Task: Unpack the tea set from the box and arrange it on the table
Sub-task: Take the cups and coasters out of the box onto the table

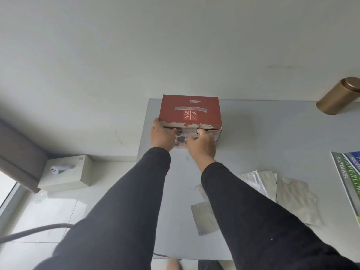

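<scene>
A closed red cardboard box [190,112] with Chinese characters and a worn front edge stands at the far left corner of the grey table [272,137], against the wall. My left hand [162,136] grips the box's front left edge, fingers curled at the lid's lip. My right hand [202,145] holds the front face just right of it, fingertips at the same lip. Both arms wear black sleeves. The box's contents are hidden.
A brass-coloured cylindrical tin [339,96] stands at the table's far right. Several silver foil packets [280,193] lie under and right of my right arm. Green booklets [350,180] rest at the right edge. A white box [68,174] sits on the floor at the left.
</scene>
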`<state>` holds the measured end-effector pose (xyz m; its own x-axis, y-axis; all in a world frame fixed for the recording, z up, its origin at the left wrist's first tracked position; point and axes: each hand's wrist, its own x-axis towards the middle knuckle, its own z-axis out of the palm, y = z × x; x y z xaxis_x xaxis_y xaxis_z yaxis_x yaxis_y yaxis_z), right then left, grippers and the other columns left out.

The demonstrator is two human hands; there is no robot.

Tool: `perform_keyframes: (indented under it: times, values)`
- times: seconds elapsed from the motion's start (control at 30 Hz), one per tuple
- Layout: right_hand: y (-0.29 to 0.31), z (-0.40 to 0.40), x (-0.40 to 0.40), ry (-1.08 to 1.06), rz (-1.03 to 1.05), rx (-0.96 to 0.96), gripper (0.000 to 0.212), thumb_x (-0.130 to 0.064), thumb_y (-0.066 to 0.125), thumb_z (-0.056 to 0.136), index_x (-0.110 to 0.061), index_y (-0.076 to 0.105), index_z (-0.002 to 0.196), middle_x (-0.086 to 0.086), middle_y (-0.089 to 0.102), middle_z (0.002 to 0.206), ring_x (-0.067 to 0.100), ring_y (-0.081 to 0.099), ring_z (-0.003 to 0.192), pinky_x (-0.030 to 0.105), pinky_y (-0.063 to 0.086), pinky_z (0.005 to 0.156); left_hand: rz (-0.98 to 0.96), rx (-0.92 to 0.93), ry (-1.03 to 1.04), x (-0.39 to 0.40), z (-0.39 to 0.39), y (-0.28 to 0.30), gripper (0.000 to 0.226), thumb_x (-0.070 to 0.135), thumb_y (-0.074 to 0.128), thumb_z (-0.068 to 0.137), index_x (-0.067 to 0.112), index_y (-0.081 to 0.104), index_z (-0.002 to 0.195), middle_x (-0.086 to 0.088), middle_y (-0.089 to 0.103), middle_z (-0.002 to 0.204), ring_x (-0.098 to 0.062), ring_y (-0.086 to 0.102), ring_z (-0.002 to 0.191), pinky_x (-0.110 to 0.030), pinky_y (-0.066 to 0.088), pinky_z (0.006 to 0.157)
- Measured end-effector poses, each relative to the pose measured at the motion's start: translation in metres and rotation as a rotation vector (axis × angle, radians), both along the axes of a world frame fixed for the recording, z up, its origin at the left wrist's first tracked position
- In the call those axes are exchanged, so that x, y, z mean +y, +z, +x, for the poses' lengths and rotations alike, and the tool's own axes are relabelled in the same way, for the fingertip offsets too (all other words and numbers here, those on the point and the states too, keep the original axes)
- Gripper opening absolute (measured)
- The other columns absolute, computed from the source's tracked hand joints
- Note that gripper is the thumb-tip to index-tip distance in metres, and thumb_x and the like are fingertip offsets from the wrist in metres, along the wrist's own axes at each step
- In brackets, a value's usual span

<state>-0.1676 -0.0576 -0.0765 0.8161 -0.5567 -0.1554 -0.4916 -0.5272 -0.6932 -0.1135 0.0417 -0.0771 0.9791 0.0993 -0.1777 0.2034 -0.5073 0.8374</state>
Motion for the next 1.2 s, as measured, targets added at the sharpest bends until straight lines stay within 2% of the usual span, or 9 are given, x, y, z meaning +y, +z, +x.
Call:
perform_keyframes:
  times: [0.1, 0.2, 0.3, 0.47, 0.57, 0.7, 0.8, 1.0, 1.2]
  values:
    - [0.007, 0.0, 0.001, -0.082, 0.419, -0.013, 0.039, -0.022, 0.047, 0.092, -0.021, 0.049, 0.131, 0.0, 0.053, 0.122, 0.022, 0.055, 0.099, 0.031, 0.046, 0.077, -0.024, 0.01, 0.002, 0.002, 0.001, 0.0, 0.058, 0.018, 0.063, 0.089, 0.018, 0.034, 0.139, -0.006, 0.055, 0.127, -0.026, 0.054, 0.117, -0.033, 0.046, 0.094]
    - [0.011, -0.002, -0.009, -0.029, 0.408, -0.051, 0.021, -0.015, 0.043, 0.09, -0.02, 0.06, 0.101, -0.002, 0.059, 0.097, 0.019, 0.052, 0.084, 0.024, 0.039, 0.068, -0.041, 0.008, -0.004, 0.002, 0.001, 0.001, 0.057, 0.017, 0.063, 0.088, 0.019, 0.034, 0.138, -0.005, 0.056, 0.125, -0.025, 0.055, 0.115, -0.033, 0.047, 0.094]
    - [0.014, -0.001, -0.017, -0.173, 0.352, -0.176, 0.016, -0.01, 0.049, 0.085, -0.003, 0.063, 0.085, -0.002, 0.047, 0.075, 0.019, 0.047, 0.076, 0.019, 0.035, 0.053, -0.093, 0.018, 0.004, 0.003, 0.003, 0.0, 0.057, 0.024, 0.064, 0.087, 0.021, 0.035, 0.137, -0.002, 0.054, 0.123, -0.022, 0.055, 0.111, -0.024, 0.05, 0.081]
    - [0.033, 0.006, -0.038, -0.376, 0.305, -0.193, 0.04, -0.038, 0.047, 0.083, -0.016, 0.057, 0.115, 0.008, 0.051, 0.12, 0.029, 0.045, 0.115, 0.044, 0.041, 0.096, -0.182, 0.008, 0.093, -0.002, 0.007, 0.007, 0.062, 0.054, 0.053, 0.087, 0.014, 0.044, 0.134, -0.004, 0.054, 0.126, -0.024, 0.055, 0.115, -0.043, 0.046, 0.101]
    - [0.046, 0.016, -0.051, -0.422, 0.496, -0.214, 0.052, -0.044, 0.043, 0.086, -0.018, 0.046, 0.13, 0.009, 0.052, 0.122, 0.031, 0.049, 0.112, 0.042, 0.041, 0.094, -0.21, 0.028, 0.161, -0.003, 0.015, 0.019, 0.06, 0.057, 0.039, 0.093, 0.008, 0.047, 0.128, -0.007, 0.053, 0.126, -0.026, 0.052, 0.118, -0.042, 0.042, 0.104]
    - [0.069, 0.032, -0.066, -0.459, 0.524, -0.382, 0.039, -0.03, 0.033, 0.097, -0.006, 0.051, 0.121, 0.007, 0.05, 0.103, 0.026, 0.047, 0.093, 0.031, 0.032, 0.078, -0.357, -0.051, 0.189, -0.014, 0.024, 0.042, 0.063, 0.052, 0.014, 0.1, 0.011, 0.043, 0.139, -0.005, 0.049, 0.136, -0.023, 0.042, 0.132, -0.033, 0.028, 0.108]
    - [0.078, 0.051, -0.074, -0.373, 0.525, -0.458, 0.034, -0.019, 0.03, 0.098, -0.008, 0.058, 0.114, 0.009, 0.063, 0.111, 0.024, 0.055, 0.101, 0.026, 0.034, 0.078, -0.448, -0.098, 0.205, -0.024, 0.036, 0.059, 0.067, 0.056, 0.006, 0.098, 0.021, 0.039, 0.145, 0.0, 0.04, 0.15, -0.021, 0.033, 0.141, -0.035, 0.018, 0.118]
    - [0.06, 0.089, -0.098, -0.053, 0.324, -0.194, 0.037, -0.02, 0.032, 0.099, -0.014, 0.061, 0.121, 0.006, 0.047, 0.142, 0.025, 0.042, 0.13, 0.035, 0.033, 0.108, -0.304, -0.171, 0.124, -0.032, 0.075, 0.048, 0.059, 0.05, 0.007, 0.1, 0.032, 0.055, 0.128, 0.0, 0.042, 0.146, -0.021, 0.035, 0.138, -0.039, 0.023, 0.118]
    - [0.046, 0.13, -0.11, 0.108, 0.237, -0.041, 0.039, -0.02, 0.033, 0.099, -0.003, 0.058, 0.124, 0.01, 0.032, 0.151, 0.03, 0.037, 0.133, 0.033, 0.03, 0.106, -0.129, -0.133, -0.015, -0.034, 0.103, 0.033, 0.046, 0.036, 0.017, 0.105, 0.022, 0.044, 0.139, -0.001, 0.042, 0.145, -0.021, 0.035, 0.137, -0.038, 0.027, 0.116]
